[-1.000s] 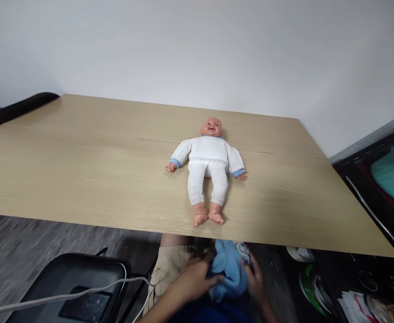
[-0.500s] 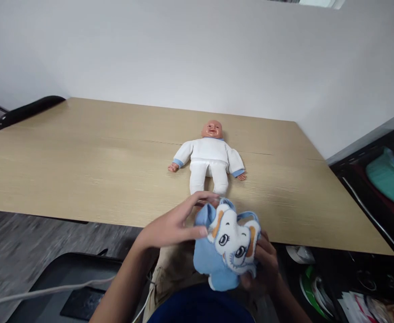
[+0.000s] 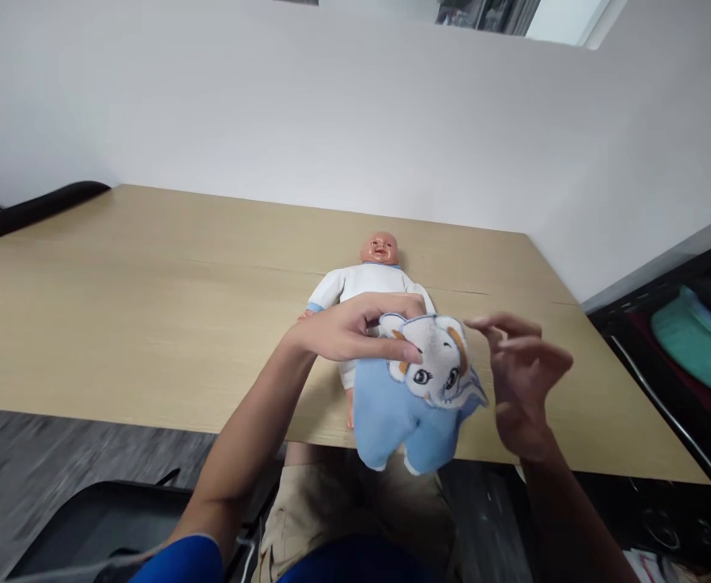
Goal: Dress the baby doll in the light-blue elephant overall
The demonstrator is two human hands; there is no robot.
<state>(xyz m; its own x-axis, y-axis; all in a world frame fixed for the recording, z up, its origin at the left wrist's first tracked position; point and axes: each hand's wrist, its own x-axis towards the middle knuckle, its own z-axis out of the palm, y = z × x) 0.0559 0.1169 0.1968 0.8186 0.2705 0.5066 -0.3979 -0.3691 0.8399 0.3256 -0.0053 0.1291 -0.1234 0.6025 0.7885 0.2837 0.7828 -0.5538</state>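
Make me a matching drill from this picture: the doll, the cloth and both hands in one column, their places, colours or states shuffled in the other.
1. Doll
2. Cloth
3. Left hand
4. Right hand

A. Mostly pale blue
B. Beside the cloth, fingers bent
C. Lying face up on the table
D. Gripping the cloth, thumb on top

Right pairs: 1-C, 2-A, 3-D, 4-B

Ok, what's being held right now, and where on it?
The blue outfit, held by the left hand at its animal-face top; the right hand is off it.
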